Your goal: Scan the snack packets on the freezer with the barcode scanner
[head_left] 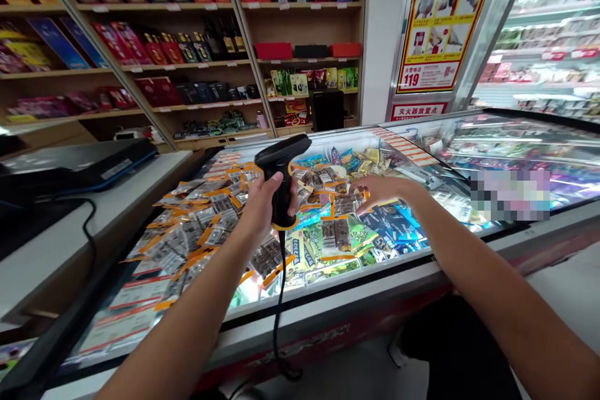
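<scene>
My left hand [268, 203] is wrapped around the handle of a black barcode scanner [284, 153], held above the glass top with its head pointing up and to the right. A black cord [282, 281] hangs from the handle. My right hand [377, 190] reaches in from the right, thumb and fingers curved and apart, over the right end of a small clear snack packet with orange edges [344, 203]. Whether the fingertips touch it I cannot tell. Another such packet [336, 235] lies just below, and many more snack packets [187, 231] are spread out to the left.
The packets lie on a glass-topped chest freezer [360, 278] with coloured bags inside. At left is a counter [117, 194] with a black device [107, 162]. Shelves [187, 65] of boxes stand behind. A red poster [447, 25] and a lit display case [548, 44] are at right.
</scene>
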Demonstrator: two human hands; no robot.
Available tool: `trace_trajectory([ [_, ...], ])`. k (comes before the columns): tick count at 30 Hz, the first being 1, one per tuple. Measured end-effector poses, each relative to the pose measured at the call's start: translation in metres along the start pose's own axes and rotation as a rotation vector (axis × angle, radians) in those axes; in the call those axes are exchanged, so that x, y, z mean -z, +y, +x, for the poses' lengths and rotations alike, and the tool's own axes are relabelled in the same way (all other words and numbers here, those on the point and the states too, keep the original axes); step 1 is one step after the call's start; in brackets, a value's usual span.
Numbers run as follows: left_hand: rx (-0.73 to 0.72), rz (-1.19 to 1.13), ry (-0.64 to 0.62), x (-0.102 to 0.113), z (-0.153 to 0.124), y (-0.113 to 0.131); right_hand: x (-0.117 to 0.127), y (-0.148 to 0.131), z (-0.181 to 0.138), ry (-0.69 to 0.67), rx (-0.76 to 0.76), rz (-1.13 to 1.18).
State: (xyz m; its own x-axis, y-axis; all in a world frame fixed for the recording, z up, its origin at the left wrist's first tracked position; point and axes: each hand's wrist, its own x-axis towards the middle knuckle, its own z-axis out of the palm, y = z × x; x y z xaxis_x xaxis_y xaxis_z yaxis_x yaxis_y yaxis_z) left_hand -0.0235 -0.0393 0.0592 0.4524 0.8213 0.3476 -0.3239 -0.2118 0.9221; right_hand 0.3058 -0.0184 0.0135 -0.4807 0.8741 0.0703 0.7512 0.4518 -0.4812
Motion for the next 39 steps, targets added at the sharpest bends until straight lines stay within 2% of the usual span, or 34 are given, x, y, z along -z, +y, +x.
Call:
trace_trajectory([
  [1, 0.000, 0.016, -0.021, 0.000, -0.004, -0.001, 0.002, 0.000, -0.006, -0.080, 0.004, 0.014],
  [3, 0.054, 0.061, -0.087, 0.001, -0.010, 0.001, 0.010, 0.000, -0.018, -0.095, -0.005, 0.019],
  [6, 0.197, 0.214, -0.240, 0.005, -0.016, 0.007, 0.025, 0.002, -0.030, -0.020, -0.030, 0.074],
  [8, 0.239, 0.348, -0.327, 0.009, -0.017, 0.010, 0.034, 0.002, -0.033, 0.054, -0.024, 0.151],
  [12, 0.220, 0.515, -0.397, 0.015, -0.018, 0.009, 0.042, -0.001, -0.033, 0.218, 0.040, 0.191],
  [15, 0.196, 0.573, -0.423, 0.015, -0.017, 0.006, 0.043, -0.004, -0.031, 0.257, 0.066, 0.166],
  [23, 0.170, 0.651, -0.416, 0.007, -0.017, 0.006, 0.039, -0.006, -0.029, 0.166, 0.001, 0.164],
  [31, 0.176, 0.602, -0.435, 0.007, -0.019, 0.009, 0.038, -0.012, -0.030, 0.216, -0.013, 0.242],
  [33, 0.162, 0.605, -0.402, 0.007, -0.019, 0.008, 0.036, -0.004, -0.029, 0.260, -0.028, 0.237],
  [35, 0.133, 0.585, -0.316, 0.008, -0.017, 0.006, 0.033, 0.013, -0.027, 0.371, -0.081, 0.185],
  [37, 0.088, 0.538, -0.205, 0.007, -0.014, 0.004, 0.030, 0.037, -0.024, 0.497, -0.181, 0.080],
  [39, 0.046, 0.468, -0.093, 0.007, -0.011, 0.003, 0.026, 0.062, -0.022, 0.537, -0.296, -0.037],
])
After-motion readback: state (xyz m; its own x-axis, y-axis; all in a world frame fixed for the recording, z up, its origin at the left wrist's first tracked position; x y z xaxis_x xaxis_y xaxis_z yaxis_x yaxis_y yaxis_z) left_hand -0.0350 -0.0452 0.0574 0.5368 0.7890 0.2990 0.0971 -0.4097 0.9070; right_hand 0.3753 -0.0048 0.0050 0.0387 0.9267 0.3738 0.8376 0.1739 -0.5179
